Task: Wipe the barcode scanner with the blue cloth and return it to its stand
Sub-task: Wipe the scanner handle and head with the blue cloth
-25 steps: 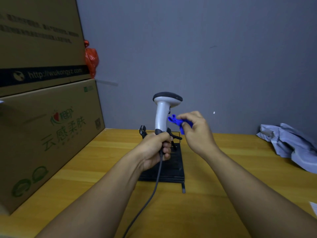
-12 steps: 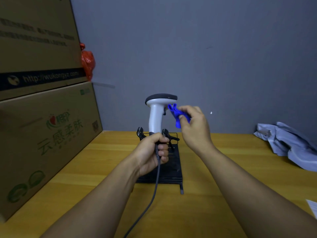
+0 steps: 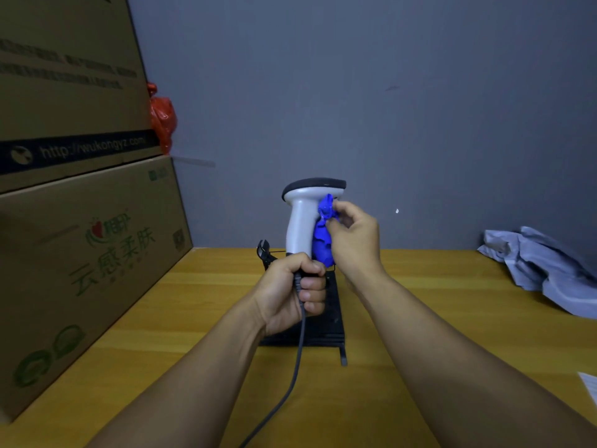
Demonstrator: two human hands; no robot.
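A white barcode scanner [image 3: 302,218] with a dark top stands upright in the air, its grey cable [image 3: 290,383] hanging down toward me. My left hand [image 3: 295,294] is closed around the bottom of its handle. My right hand [image 3: 353,240] pinches a crumpled blue cloth [image 3: 323,234] and presses it against the right side of the handle, just under the head. The black stand [image 3: 332,315] lies on the wooden table [image 3: 403,318] behind my left hand, mostly hidden by it.
Two stacked cardboard boxes [image 3: 80,237] fill the left side, with a red plastic bag [image 3: 163,119] behind them. A crumpled grey garment [image 3: 546,270] lies at the right. A sheet of paper [image 3: 589,386] pokes in at the right edge. A grey wall is close behind.
My right hand has brought the blue cloth onto the scanner's handle below the head, and more cloth now hangs down along it. My left hand still holds the scanner upright.
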